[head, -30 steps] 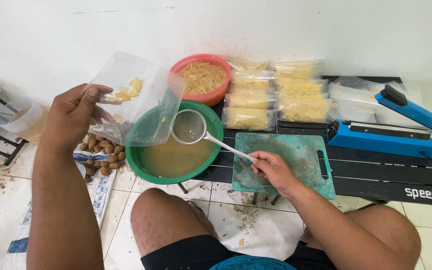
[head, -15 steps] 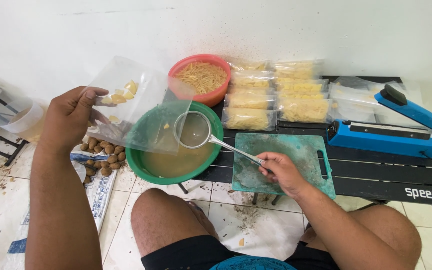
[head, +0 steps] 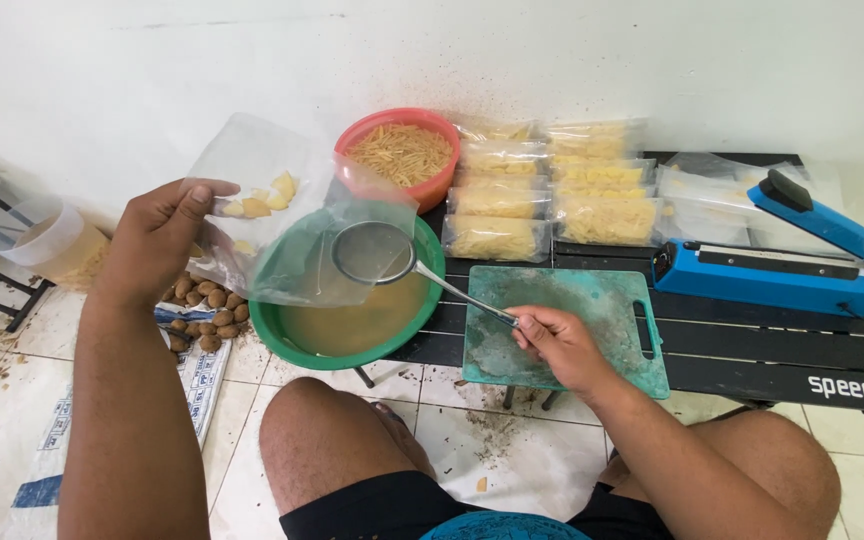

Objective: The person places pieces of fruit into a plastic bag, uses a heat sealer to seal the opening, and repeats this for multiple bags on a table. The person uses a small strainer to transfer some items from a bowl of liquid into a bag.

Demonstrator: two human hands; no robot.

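Over the green bowl [head: 292, 345], the clear plastic bag [head: 282, 215] hangs tilted, its mouth sagging toward the round mesh strainer [head: 372, 252], which sits at the opening. Left hand [head: 157, 240] is closed on the bag's upper edge, thumb on top, fingers curled behind; a few pale yellow chips sit near the top of the bag. Right hand [head: 557, 345] is wrapped shut around the strainer's thin metal handle, resting above the teal cutting board [head: 602, 310]. Risk as I read it: the bag is limp film pinched at one edge only, so the mouth can fold shut or dip into the cloudy tan liquid in the bowl; the long handle gives little control, so a small wrist roll could tip whatever the strainer carries outside the bag. Bowl is smooth plastic, the board scuffed and stained. Behind: an orange bowl [head: 422, 185] of thin yellow sticks, flat filled packets [head: 552, 190] in rows, a blue impulse sealer [head: 772, 265] on the black slatted table [head: 752, 350]. Brown nuts [head: 202, 300] lie heaped by the bowl on the floor.
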